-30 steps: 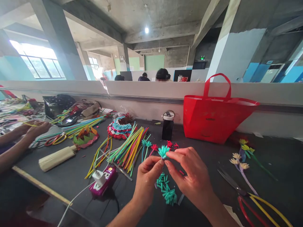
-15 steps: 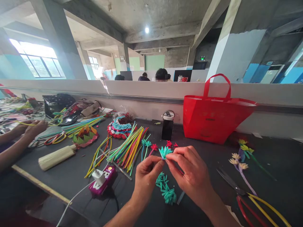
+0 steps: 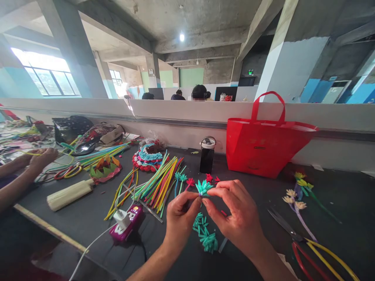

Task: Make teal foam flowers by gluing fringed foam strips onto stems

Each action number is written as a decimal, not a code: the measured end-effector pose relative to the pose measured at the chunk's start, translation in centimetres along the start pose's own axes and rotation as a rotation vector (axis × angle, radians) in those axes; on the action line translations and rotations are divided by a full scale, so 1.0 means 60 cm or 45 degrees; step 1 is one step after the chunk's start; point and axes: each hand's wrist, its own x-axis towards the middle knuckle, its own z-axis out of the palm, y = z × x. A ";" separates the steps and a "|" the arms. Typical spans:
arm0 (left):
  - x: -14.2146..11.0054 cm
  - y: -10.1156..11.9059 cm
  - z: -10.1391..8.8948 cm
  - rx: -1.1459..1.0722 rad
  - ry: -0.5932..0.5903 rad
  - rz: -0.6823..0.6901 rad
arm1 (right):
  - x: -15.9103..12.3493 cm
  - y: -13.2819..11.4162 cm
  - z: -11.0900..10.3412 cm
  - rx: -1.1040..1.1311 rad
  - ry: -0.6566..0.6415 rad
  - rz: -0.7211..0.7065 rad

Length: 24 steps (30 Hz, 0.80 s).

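Note:
A teal flower of short fuzzy chenille petals (image 3: pixel 204 187) stands upright between my hands above the black table. My left hand (image 3: pixel 183 216) is closed, its thumb and forefinger pinching the flower at its base. Close by on the right is my right hand (image 3: pixel 237 212), its thumb and forefinger apart, the forefinger at the edge of the petals. I cannot tell whether it touches them. Below lies a pile of loose teal petal pieces (image 3: pixel 209 240). Small red flowers (image 3: pixel 190 182) and teal flowers on stems (image 3: pixel 183 178) lie just behind my left hand.
Large scissors (image 3: pixel 293 232) lie at the right, near finished flowers (image 3: pixel 300 205). Behind are a phone (image 3: pixel 207 160) and a red bag (image 3: pixel 263 148). Colourful chenille stems (image 3: pixel 158 185), a purple power strip (image 3: pixel 129 224) and its cable lie left. A co-worker's hands (image 3: pixel 43 158) work at far left.
My right thumb and forefinger have parted and shifted slightly, the thumb lower left. The flower has tipped a little and shows more spread petals. My left hand keeps its pinch.

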 end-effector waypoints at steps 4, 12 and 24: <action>0.000 0.002 -0.001 0.134 0.038 0.196 | -0.003 -0.004 0.000 -0.006 0.030 0.013; -0.002 -0.004 -0.003 0.301 -0.018 0.529 | -0.003 -0.002 0.000 -0.069 0.019 -0.041; -0.005 -0.005 -0.008 0.289 -0.018 0.480 | -0.002 0.002 0.006 -0.077 -0.007 -0.027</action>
